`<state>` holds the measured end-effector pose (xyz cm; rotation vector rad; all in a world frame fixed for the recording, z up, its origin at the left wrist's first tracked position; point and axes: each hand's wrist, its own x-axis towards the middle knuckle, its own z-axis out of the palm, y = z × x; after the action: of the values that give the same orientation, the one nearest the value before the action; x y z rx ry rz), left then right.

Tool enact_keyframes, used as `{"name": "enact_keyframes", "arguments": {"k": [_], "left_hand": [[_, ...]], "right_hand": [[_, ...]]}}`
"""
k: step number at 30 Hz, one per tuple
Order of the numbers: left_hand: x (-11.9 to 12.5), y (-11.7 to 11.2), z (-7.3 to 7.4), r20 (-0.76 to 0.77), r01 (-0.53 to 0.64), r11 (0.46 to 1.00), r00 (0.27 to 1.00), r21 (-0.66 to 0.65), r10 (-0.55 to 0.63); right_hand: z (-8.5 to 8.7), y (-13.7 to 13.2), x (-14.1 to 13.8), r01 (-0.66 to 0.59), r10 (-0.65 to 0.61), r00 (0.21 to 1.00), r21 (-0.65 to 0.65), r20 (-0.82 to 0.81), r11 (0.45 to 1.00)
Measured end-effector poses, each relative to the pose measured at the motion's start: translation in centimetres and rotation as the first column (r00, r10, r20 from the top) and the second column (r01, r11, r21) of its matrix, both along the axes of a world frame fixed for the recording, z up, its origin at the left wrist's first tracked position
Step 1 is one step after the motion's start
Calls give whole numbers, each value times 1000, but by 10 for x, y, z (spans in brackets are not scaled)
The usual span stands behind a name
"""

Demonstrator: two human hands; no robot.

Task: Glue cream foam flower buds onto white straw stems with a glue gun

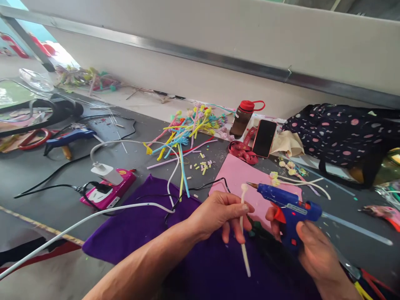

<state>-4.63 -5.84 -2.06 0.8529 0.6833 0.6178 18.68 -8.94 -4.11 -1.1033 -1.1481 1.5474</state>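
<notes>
Grey worktop [46,175] against a pale wall [218,54], cluttered. Left hand [218,214] pinches a white fuzzy stem [246,258] upright between thumb and fingers, over the purple cloth [140,225] at the near edge. The stem's knotted tip sits just off the nozzle. Right hand [315,250] is closed around the grip of a blue glue gun [287,204], one finger at the orange trigger, nozzle pointing left.

Stem looks light and bendy, wire-cored I'd guess. It grips easily but droops if held low, so a mid-shaft pinch suits it. Nozzle is likely hot, so fingertips belong below the tip.

Open room: the cloth and the pink sheet [237,175] ahead. White cable [93,216] crosses on the left. Phone [264,138] and bottle [243,118] sit toward the far edge, spotted bag [340,137] at right.
</notes>
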Motion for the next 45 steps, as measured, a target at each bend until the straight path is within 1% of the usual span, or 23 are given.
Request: {"name": "enact_keyframes", "arguments": {"k": [2,4,8,11,13,17,20,23,25,28,31,34,38,45], "left_hand": [[-1,1,1,-31,18,1000,999,-16,-18],[0,3,0,-64,11,1000,998,-21,-12],[2,7,-5,-158,-43,999,986,10,44],[2,8,-6,-233,-60,996,970,60,72],[3,9,-6,-284,-65,993,955,96,90],[3,9,-5,-349,-81,988,929,131,122],[-2,10,-5,-296,-97,990,947,102,123],[-10,13,-2,-182,-160,987,970,16,160],[-12,14,0,-153,-185,983,972,-16,180],[-9,12,0,-201,-125,992,972,4,123],[-2,11,-5,-272,-69,996,959,57,82],[3,11,-14,-311,-65,993,946,98,93],[6,13,-22,-322,-76,992,941,101,105],[5,12,-25,-335,-60,991,937,119,97]], "right_hand": [[3,-1,-1,-41,40,999,32,36,999],[6,-1,-2,-52,46,996,79,80,995],[8,-4,-2,-21,-16,978,175,206,984],[7,-9,-3,1,-80,944,239,321,971],[7,-12,-4,-19,-86,919,261,386,965],[11,-15,-6,-94,-40,891,270,452,958],[14,-16,-7,-104,-40,878,273,477,956],[15,-17,-8,-84,-67,889,307,453,948],[15,-17,-8,-75,-76,897,320,435,944],[15,-16,-9,-74,-71,900,312,431,947],[15,-14,-10,-81,-64,894,301,444,950],[16,-13,-11,-87,-66,884,303,462,949],[15,-14,-11,-102,-53,866,280,498,954],[8,-11,-11,-118,-75,850,327,521,938]]}}
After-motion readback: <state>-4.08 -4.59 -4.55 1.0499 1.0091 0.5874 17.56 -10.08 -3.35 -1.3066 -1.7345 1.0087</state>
